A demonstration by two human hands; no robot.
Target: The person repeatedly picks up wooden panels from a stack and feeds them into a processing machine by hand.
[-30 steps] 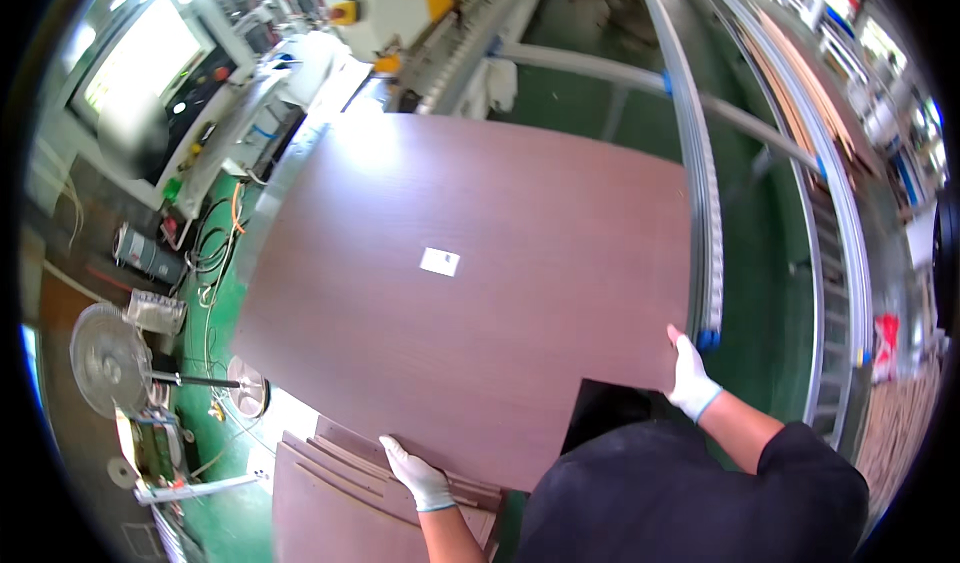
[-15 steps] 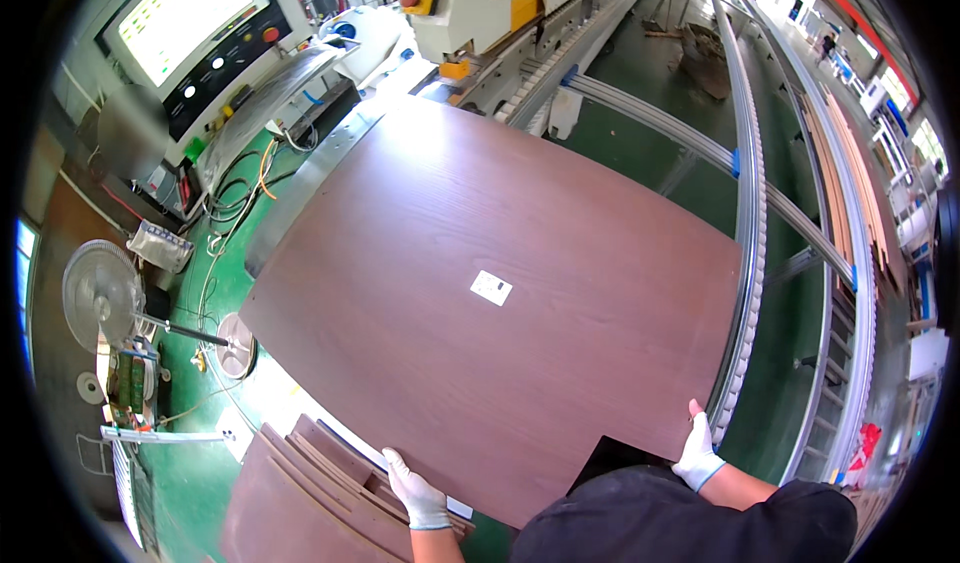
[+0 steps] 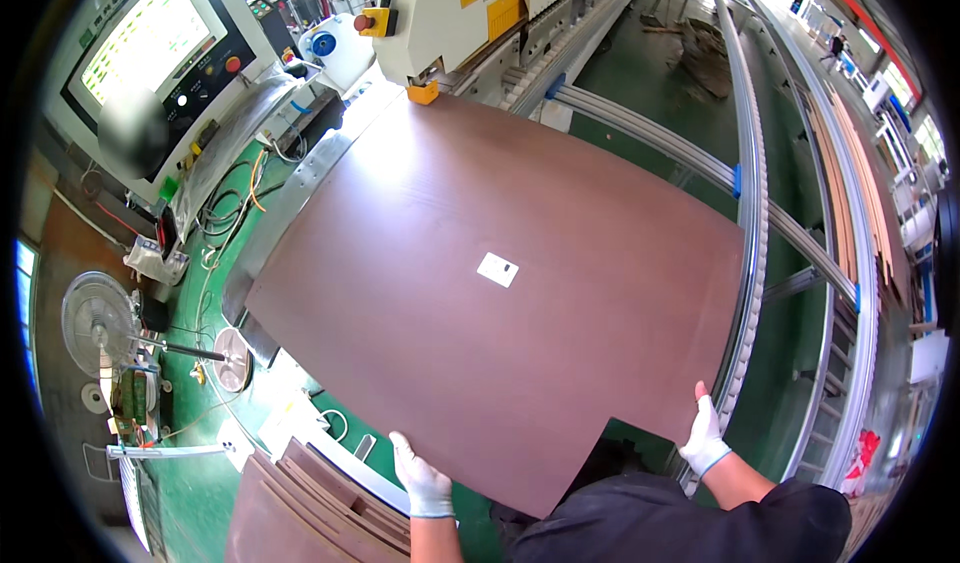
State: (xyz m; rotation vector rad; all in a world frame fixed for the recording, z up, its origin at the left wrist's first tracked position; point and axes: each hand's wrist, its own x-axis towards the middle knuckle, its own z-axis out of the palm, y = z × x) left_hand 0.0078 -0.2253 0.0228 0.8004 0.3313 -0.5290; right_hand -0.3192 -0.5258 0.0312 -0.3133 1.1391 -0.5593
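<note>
A large brown wood-look panel spreads out flat before me, with a white label near its middle and a square notch cut in its near edge. My left hand, in a white glove with bare thumb tip, grips the near left edge. Beyond the notch, my right hand, gloved alike, holds the near right corner, thumb up along the edge. The fingers of both hands are mostly hidden under the panel. Its far corner reaches the orange guard of a white machine, and its right edge lies along a roller rail.
Several brown panels are stacked at the lower left. A standing fan and loose cables are on the green floor to the left. A control screen stands at the upper left. Metal crossbars join the rails.
The panel has moved forward, and its far corner now meets the machine's orange guard. Both hands keep their grip and move with it. The view has shifted slightly, and more floor shows through the notch.
</note>
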